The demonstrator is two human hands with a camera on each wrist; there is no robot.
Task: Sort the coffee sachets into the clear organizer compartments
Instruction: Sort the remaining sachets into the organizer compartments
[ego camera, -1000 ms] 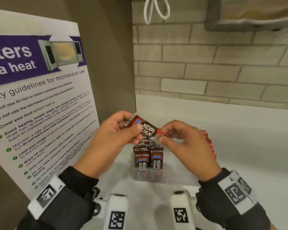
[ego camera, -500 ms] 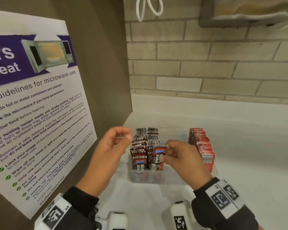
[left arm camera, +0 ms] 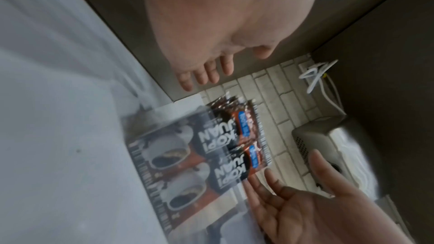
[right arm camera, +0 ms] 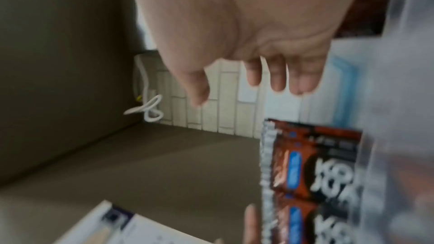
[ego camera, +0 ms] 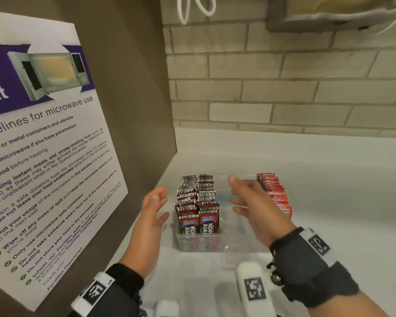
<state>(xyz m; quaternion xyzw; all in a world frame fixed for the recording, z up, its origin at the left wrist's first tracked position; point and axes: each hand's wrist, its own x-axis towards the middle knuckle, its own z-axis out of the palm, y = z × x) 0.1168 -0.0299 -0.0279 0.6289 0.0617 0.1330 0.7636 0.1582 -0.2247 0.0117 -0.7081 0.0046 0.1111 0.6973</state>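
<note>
both hands (ego camera: 154,209) (ego camera: 249,202) now empty, sachet (ego camera: 209,219) already inside organizer (ego camera: 199,243)

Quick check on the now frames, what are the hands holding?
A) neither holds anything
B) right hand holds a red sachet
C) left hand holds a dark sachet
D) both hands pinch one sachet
A: the left hand and right hand both show spread, straight fingers with nothing in them, either side of the dark sachets standing in the clear organizer.
</note>
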